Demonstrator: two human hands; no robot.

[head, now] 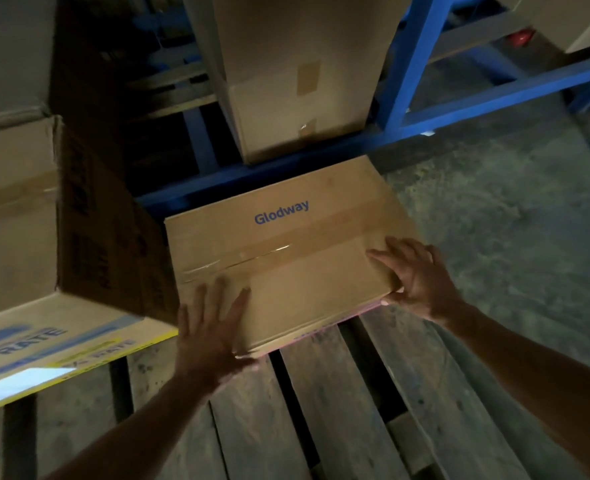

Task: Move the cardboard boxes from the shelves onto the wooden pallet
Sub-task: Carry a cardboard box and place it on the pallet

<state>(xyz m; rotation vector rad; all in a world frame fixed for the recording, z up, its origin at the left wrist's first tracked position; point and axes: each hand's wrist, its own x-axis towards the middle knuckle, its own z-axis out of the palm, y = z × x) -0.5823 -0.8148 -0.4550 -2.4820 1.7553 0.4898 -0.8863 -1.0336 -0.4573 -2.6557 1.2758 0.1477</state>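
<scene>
A flat cardboard box [286,244] printed "Glodway", taped along its top, lies at the far end of the wooden pallet [338,410]. My left hand [214,330] presses flat with straight fingers on the box's near left corner. My right hand [418,278] grips the near right corner, fingers on top and thumb curled under the edge. A large box [44,216] with blue lettering and a yellow edge stands on the pallet's left side, touching or nearly touching the Glodway box. Another tall box [297,74] stands on the blue shelf [421,64] beyond.
The blue shelf's low beam [321,161] runs just behind the Glodway box. Grey concrete floor [511,209] lies to the right of the pallet. More cardboard boxes [6,53] sit at the upper left and upper right [584,19].
</scene>
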